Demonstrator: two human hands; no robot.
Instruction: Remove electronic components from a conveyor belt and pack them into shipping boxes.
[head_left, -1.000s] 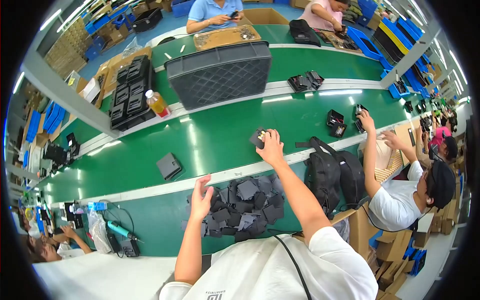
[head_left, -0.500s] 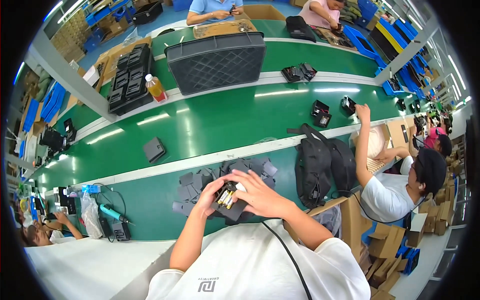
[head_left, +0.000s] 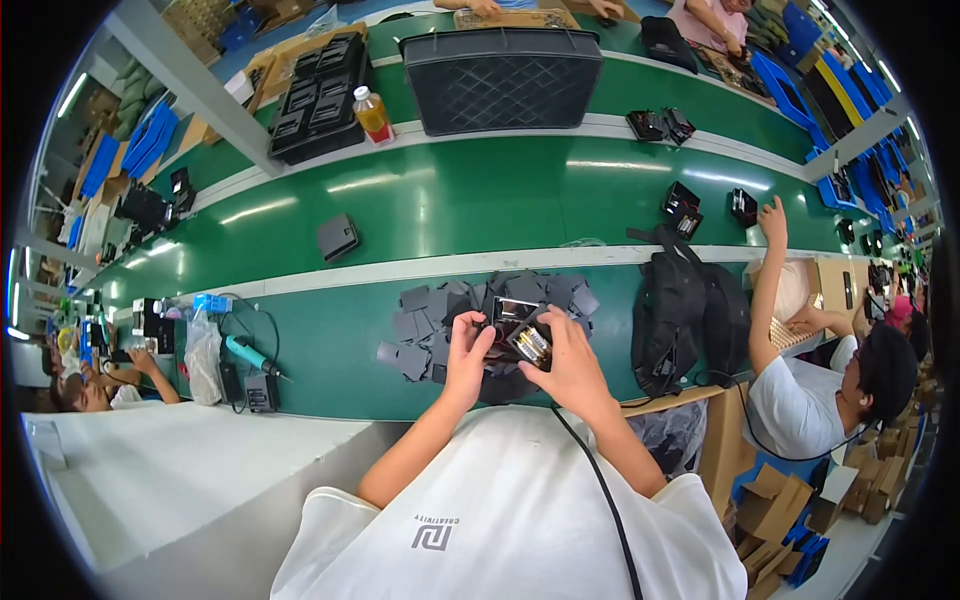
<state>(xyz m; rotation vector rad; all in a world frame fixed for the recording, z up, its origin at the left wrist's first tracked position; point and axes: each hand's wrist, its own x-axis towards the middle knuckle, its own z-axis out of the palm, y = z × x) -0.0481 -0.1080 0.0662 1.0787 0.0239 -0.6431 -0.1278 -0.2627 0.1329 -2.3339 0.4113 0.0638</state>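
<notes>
In front of my chest I hold a black battery case (head_left: 516, 311), opened up, between both hands. Its one half, with several batteries (head_left: 533, 346) in gold and black, tilts toward me beside my right hand. My left hand (head_left: 466, 362) is closed on the left side of the case with thumb and fingers. My right hand (head_left: 571, 366) grips the battery half from the right. Behind and around the case lies a loose pile of flat dark grey covers (head_left: 412, 325) on the green table (head_left: 335, 370). Part of the case is hidden by my fingers.
A cyan electric screwdriver (head_left: 248, 352) lies at left beside a plastic bag (head_left: 203, 360). Black backpack (head_left: 655, 320) stands right of the pile. One grey case (head_left: 338, 237) and black battery cases (head_left: 682, 210) sit on the green conveyor (head_left: 450, 205). A co-worker (head_left: 810, 390) reaches over it at right.
The view has shifted, so the scene sits lower and further right. My hands have spread apart, and the case now shows opened, its batteries tilted to the right.
</notes>
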